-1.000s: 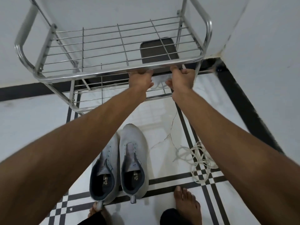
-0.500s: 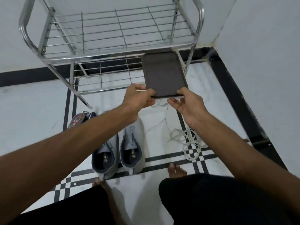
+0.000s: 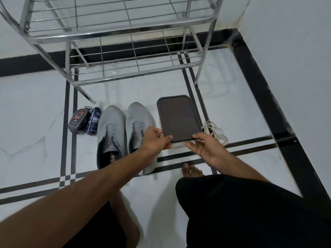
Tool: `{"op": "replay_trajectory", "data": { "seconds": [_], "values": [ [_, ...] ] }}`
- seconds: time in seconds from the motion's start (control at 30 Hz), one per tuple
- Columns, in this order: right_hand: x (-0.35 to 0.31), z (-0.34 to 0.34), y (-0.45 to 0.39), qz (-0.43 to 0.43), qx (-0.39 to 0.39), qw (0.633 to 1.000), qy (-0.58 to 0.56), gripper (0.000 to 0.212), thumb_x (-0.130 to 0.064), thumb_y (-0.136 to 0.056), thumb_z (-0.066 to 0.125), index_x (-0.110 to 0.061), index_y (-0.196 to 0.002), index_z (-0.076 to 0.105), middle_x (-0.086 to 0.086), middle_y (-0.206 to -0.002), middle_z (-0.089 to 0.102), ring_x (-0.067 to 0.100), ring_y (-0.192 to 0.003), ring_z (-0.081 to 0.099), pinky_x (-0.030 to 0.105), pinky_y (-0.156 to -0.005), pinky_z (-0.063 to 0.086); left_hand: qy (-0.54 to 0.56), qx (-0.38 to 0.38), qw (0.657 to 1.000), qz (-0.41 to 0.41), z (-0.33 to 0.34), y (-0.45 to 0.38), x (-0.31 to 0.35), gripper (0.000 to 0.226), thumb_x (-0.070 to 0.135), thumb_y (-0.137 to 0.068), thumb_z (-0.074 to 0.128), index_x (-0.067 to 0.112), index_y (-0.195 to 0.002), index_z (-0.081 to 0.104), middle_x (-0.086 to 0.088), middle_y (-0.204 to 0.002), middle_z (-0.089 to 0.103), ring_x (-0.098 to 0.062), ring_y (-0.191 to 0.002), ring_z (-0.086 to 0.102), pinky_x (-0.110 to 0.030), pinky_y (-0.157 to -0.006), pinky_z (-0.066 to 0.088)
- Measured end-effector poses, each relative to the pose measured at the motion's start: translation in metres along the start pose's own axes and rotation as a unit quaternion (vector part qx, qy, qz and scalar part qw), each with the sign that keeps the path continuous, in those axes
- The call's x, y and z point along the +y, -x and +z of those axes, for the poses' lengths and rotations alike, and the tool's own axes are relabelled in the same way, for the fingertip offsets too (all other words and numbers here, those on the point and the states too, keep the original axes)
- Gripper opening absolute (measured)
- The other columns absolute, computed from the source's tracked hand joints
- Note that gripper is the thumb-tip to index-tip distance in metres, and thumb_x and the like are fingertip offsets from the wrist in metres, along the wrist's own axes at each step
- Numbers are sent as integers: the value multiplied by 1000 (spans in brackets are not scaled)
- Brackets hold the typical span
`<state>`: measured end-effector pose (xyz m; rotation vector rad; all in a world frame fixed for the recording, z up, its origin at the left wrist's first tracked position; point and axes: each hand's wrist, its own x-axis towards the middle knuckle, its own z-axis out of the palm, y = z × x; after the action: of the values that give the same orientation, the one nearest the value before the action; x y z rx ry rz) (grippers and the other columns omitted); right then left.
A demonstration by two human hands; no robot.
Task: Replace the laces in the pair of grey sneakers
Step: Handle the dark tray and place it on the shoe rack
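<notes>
Currently left hand (image 3: 157,138) pinching tray (image 3: 179,118), right hand (image 3: 206,146) loose under it; sneakers (image 3: 125,133) lying at 9 o'clock, toes toward 12, nearer my left.

Grey sneakers: two (image 3: 112,133), (image 3: 138,126), side by side on the floor
Dark trays: one (image 3: 179,119)
Bundles of white laces: one (image 3: 214,130)
Shoe-care containers: two (image 3: 78,120), (image 3: 93,121)
Metal racks: one (image 3: 114,35), two wire shelves showing
Hands: two (image 3: 155,138), (image 3: 207,149)
Bare feet: one in view (image 3: 192,170)
</notes>
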<state>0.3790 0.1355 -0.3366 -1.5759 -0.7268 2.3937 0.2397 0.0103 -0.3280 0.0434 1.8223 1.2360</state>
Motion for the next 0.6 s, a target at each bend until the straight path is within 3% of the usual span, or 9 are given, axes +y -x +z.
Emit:
{"op": "replay_trajectory", "data": {
  "seconds": [0.17, 0.27, 0.37, 0.43, 0.5, 0.6],
  "values": [
    [24, -13, -26, 25, 23, 998, 47, 20, 1, -93, 62, 3, -113, 60, 17, -108, 64, 26, -81, 73, 35, -75, 62, -67, -6, 997, -27, 1, -15, -29, 32, 0, -89, 68, 18, -96, 43, -8, -89, 59, -22, -79, 69, -36, -76, 61],
    [30, -21, -32, 8, 51, 990, 133, 30, -11, -91, 70, -2, -117, 58, 16, -111, 63, 26, -92, 71, 38, -83, 61, -117, -7, 993, -25, 1, -16, -42, 34, 0, -87, 71, 15, -107, 48, -11, -90, 63, -24, -87, 68, -37, -82, 60],
    [31, -24, -31, -60, 106, 960, 251, 29, -25, -88, 76, -11, -106, 58, 12, -106, 65, 22, -94, 69, 33, -77, 61, -199, -6, 980, 1, -1, -20, -41, 41, 11, -86, 73, 12, -122, 51, -8, -99, 69, -22, -95, 68, -38, -89, 56],
    [29, -25, -29, -123, 132, 933, 311, 27, -29, -86, 77, -18, -101, 58, 8, -100, 66, 20, -93, 67, 35, -78, 60, -342, 24, 936, 81, -1, -21, -35, 50, 24, -88, 72, 13, -130, 48, -3, -113, 66, -21, -103, 64, -32, -87, 52],
    [26, -23, -30, -164, 147, 906, 362, 29, -32, -86, 77, -20, -103, 57, 2, -96, 64, 19, -92, 65, 41, -84, 59, -463, 62, 863, 191, 2, -20, -27, 56, 31, -88, 70, 14, -135, 44, -6, -126, 57, -24, -108, 60, -34, -84, 50],
    [21, -17, -31, -186, 152, 884, 402, 30, -31, -85, 78, -21, -102, 56, -1, -89, 62, 20, -88, 66, 45, -84, 60, -538, 66, 797, 267, 14, -26, -12, 77, 41, -83, 75, 15, -143, 34, -10, -145, 40, -30, -128, 47, -41, -97, 48]
  ]
}}
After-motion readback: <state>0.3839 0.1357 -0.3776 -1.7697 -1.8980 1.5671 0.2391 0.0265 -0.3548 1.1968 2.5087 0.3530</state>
